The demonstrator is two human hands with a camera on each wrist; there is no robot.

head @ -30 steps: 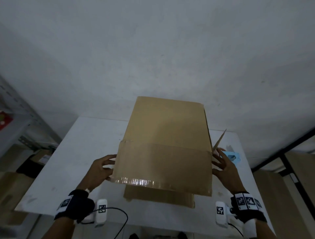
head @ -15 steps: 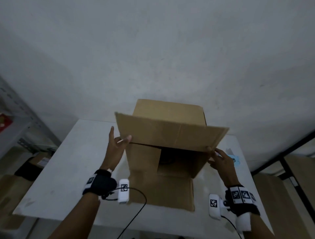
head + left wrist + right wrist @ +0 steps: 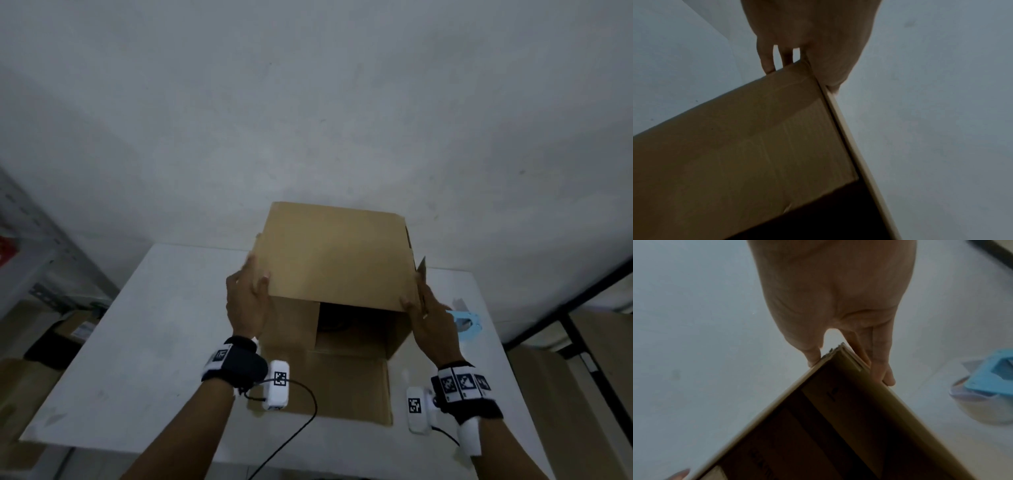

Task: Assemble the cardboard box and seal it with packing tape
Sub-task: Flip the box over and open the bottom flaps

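A brown cardboard box (image 3: 335, 260) lies on its side on the white table (image 3: 154, 342), its open end toward me. Its top flap is raised level with the top panel, the bottom flap (image 3: 342, 387) lies flat on the table, and a left side flap (image 3: 291, 325) is folded in. My left hand (image 3: 248, 301) pinches the top flap's left corner, thumb on top; the left wrist view shows the fingers (image 3: 766, 63) behind the box (image 3: 735, 154). My right hand (image 3: 428, 318) pinches the right corner, seen close (image 3: 838, 296) on the box (image 3: 838, 434). A blue tape dispenser (image 3: 464, 323) stands right of it.
The tape dispenser (image 3: 990, 386) sits just beyond my right hand's fingers. A grey wall rises directly behind the table. A metal shelf (image 3: 34, 274) and cardboard boxes (image 3: 20, 394) stand at the left, a dark frame (image 3: 582, 301) at the right. A black cable (image 3: 301, 411) hangs from my left wrist.
The top flap, which hung down over the opening, has been swung up level with the top panel. Both hands rose with it, the left one moving up and right to the flap's corner.
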